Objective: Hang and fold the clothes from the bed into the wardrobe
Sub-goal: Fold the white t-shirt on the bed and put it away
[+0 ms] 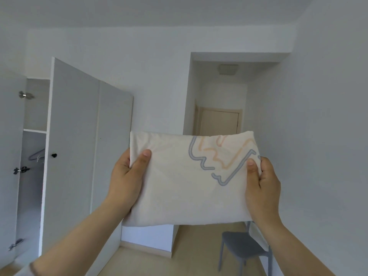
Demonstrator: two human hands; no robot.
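A person holds a folded white garment (189,180) up in front of them, in the centre of the frame, clear of any surface. It is folded into a wide rectangle, with a wavy line print in grey-blue and pale orange across its upper right part.

The left hand (127,176) takes the garment's left edge. Its grip is closed round the cloth, with the thumb pressed flat on the front and the fingers hidden behind. The right hand (262,186) takes the right edge in the same way, thumb on the front beside the print and fingers out of sight behind the fabric. Both bare forearms rise from the lower corners of the frame.

At the left of the frame stands a white wardrobe (73,146). Its leftmost door (10,156) is swung open at the frame's edge and shows metal hinges on its inner face. Inside the open section, a shelf (34,130) runs across the upper part. Below it hangs a pale hanger (36,155). The closed door next to the opening bears a small black knob (54,155).

Behind the garment, at centre right, a recess in the white wall leads to a beige room door (219,122). At lower right, a grey chair (243,246) stands on the light wooden floor (189,255), near the right wall.
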